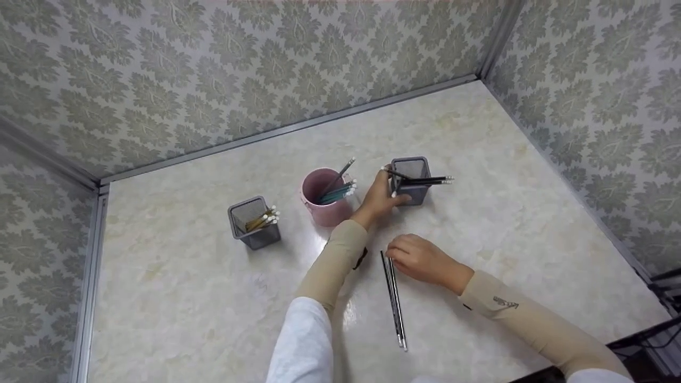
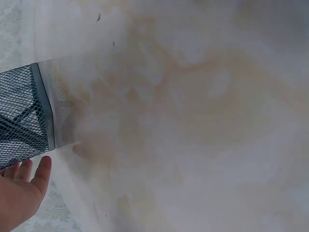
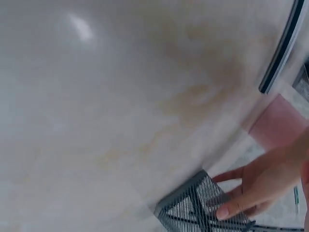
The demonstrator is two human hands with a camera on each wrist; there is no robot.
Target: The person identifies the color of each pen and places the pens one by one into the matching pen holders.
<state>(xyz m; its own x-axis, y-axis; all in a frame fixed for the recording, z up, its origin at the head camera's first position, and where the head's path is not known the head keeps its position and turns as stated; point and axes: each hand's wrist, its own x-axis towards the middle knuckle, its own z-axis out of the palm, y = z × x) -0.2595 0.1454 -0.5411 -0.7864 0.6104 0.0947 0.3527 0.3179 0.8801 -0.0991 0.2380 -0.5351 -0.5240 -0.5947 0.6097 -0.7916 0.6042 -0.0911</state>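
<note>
My left hand (image 1: 379,199) grips the left side of a dark mesh pencil cup (image 1: 417,197), thumb along its front. In the left wrist view, fingertips (image 2: 42,169) lie along the mesh wall. Several black pencils (image 1: 425,181) with white erasers lean out over the rim to the right, and others tip out beside my left hand. My right hand (image 1: 420,259) is low over the table, fingers loosely bent by the upper ends of dark pencils (image 1: 393,298) lying side by side. In the right wrist view those pencil ends (image 3: 265,87) show free of fingers.
Left of the gripped cup stands a pink cup (image 1: 330,215) with teal pencils (image 1: 338,197) and one dark pencil. Farther left, a second mesh cup (image 1: 260,238) holds yellowish pencils (image 1: 260,221). Patterned wall panels (image 1: 298,58) border the marbled table (image 1: 181,298).
</note>
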